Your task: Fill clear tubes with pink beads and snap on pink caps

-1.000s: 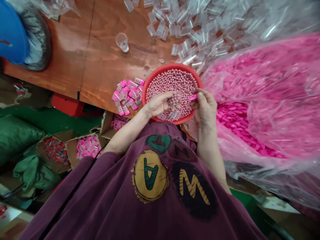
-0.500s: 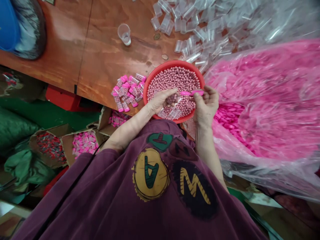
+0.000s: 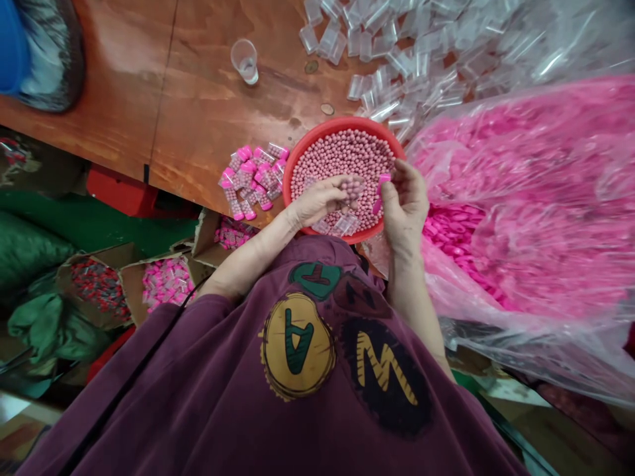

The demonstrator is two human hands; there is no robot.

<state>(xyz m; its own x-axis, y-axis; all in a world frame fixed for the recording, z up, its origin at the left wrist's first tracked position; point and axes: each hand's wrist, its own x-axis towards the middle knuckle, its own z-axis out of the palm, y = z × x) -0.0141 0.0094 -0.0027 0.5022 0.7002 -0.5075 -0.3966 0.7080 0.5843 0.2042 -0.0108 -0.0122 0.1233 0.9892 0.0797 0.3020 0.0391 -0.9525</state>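
Pink caps [image 3: 385,178] at your right hand [image 3: 407,203] had swung from level to steeper since half a second earlier, drawing away from your left hand [image 3: 322,199]. Capping seemed the step in hand, calling for a cap aligned with what looked like a bead-filled clear tube [image 3: 352,188]. Your left fingers gripped that tube over the red basin [image 3: 347,123]; your right pinched the caps just beside it.

Half a second ago two pink caps [image 3: 385,178] ran end to end from the right hand [image 3: 409,208] towards the left hand [image 3: 317,199]; now they sit one above the other by the right hand, a clear gap opened before the left.
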